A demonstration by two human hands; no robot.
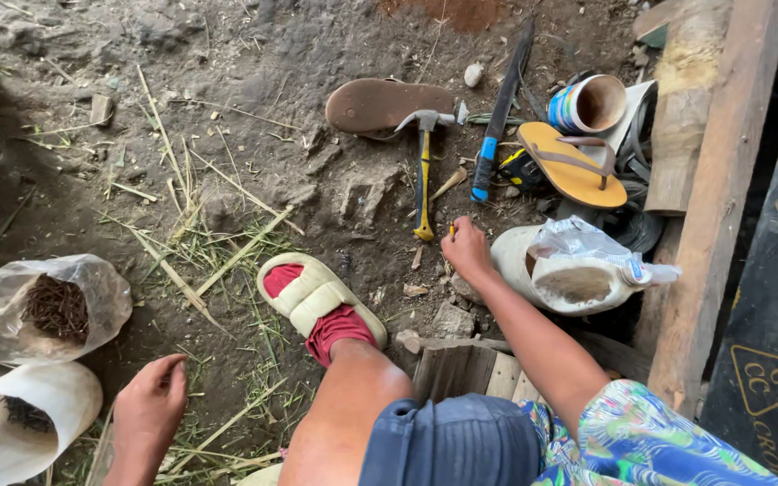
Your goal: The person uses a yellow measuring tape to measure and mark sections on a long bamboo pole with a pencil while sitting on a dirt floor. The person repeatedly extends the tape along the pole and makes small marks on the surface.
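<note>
Knee and blue shorts (447,441) fill my 6 o'clock. Left hand (148,412), at 7 o'clock, hangs loosely open and empty near the bag of nails (51,308). Right hand (466,250), at centre, pinches a small orange pencil-like object (451,231) just beside the yellow-handled hammer (423,175), its head toward 12, within reach. Cut jug (558,274) at 3 o'clock.

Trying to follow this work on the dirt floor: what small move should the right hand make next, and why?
Probably reach forward and grip the hammer. The right hand rests on the ground just beside its yellow handle end, seemingly pinching something small and yellow, while the left hand hangs open.
</note>
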